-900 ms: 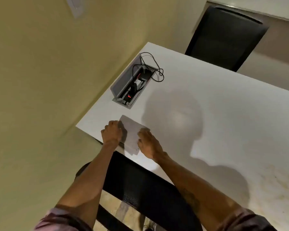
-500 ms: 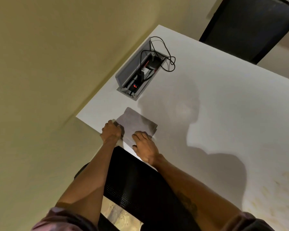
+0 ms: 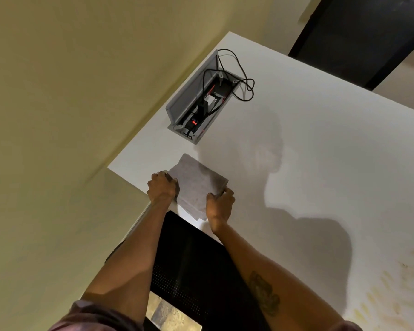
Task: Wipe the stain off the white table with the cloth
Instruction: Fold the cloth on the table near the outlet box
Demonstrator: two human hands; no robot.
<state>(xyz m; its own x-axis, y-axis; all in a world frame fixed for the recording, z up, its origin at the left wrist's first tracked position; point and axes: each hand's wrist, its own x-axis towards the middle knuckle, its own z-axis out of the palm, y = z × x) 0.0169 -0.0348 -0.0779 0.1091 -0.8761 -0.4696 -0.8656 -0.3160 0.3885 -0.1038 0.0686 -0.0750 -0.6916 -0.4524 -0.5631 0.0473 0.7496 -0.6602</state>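
Note:
A pale grey cloth [image 3: 196,185] lies flat near the left corner of the white table [image 3: 320,151]. My left hand [image 3: 161,188] grips the cloth's left edge with curled fingers. My right hand [image 3: 220,206] pinches its right corner. A yellowish smeared stain [image 3: 399,290] marks the table at the far lower right, well away from the cloth and both hands.
An open grey cable box [image 3: 198,106] with black wires and red lights is sunk into the table just beyond the cloth. A dark chair [image 3: 361,37] stands at the far side, another dark chair [image 3: 189,266] sits below my arms. A yellowish wall [image 3: 58,115] is on the left.
My right hand slid from the cloth's near edge to its right corner and closed on it. The left hand kept its grip. The view shifted a little.

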